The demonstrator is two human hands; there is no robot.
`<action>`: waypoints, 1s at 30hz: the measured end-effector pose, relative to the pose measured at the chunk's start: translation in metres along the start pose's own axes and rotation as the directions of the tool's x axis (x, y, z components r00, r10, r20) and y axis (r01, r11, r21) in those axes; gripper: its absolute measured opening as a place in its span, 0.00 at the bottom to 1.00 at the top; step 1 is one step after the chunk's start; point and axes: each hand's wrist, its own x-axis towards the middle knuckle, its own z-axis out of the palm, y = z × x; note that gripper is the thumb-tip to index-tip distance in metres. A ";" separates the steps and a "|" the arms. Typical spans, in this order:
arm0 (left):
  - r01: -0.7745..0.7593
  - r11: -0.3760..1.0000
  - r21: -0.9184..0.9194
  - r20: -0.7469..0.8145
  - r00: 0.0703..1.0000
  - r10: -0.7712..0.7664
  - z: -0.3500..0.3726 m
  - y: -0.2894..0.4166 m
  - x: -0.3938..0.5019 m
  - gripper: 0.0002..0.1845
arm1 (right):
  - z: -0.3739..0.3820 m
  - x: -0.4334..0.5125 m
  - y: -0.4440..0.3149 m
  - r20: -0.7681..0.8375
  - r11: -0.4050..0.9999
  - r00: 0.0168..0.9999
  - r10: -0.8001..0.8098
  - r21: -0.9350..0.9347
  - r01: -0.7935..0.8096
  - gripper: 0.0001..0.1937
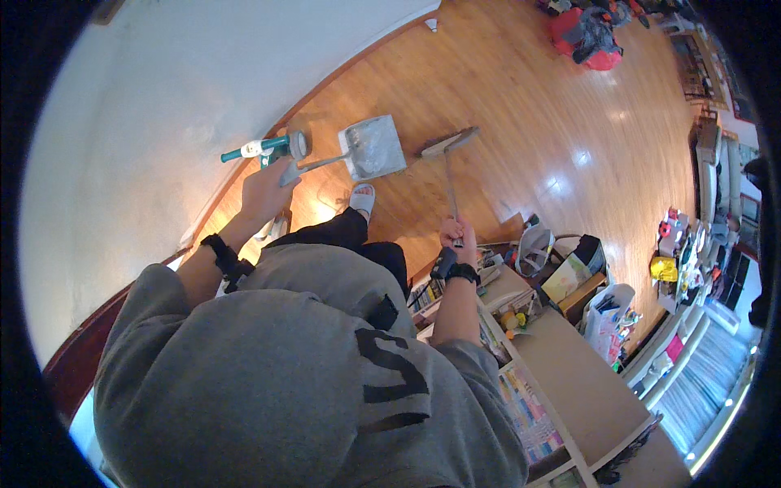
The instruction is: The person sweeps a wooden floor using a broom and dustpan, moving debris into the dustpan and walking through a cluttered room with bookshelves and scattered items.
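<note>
My left hand (268,189) grips the handle of a dustpan (375,146), whose grey pan points away from me above the wooden floor. My right hand (459,235) is closed around the thin handle of a broom (451,143). The broom's wide head rests on the floor to the right of the pan, a short gap apart from it. Close to my left hand stands a green-handled ride-on toy or scooter (262,148), partly hidden by my hand and arm. My slippered foot (362,198) is just below the pan.
A white wall (183,110) with a wooden baseboard runs along the left. On my right stands a low bookshelf (586,360) full of books. Bags and boxes (573,274) sit beyond it. A red item (586,39) lies at the far end, and a cluttered table (689,256) is farther right.
</note>
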 end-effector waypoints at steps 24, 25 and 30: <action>0.320 0.802 -0.504 0.148 0.947 -0.285 0.083 0.095 0.005 0.24 | 0.161 0.021 -0.080 -0.210 0.819 0.962 0.173 -0.512 -0.259 0.12; 0.277 0.806 -0.523 0.141 0.961 -0.239 0.089 0.097 0.004 0.24 | 0.170 0.020 -0.078 -0.243 0.764 0.958 0.149 -0.587 -0.268 0.12; 0.162 0.809 -0.565 0.214 0.976 -0.046 0.110 0.097 0.014 0.30 | 0.193 0.012 -0.075 -0.217 0.735 0.956 0.200 -0.612 -0.293 0.12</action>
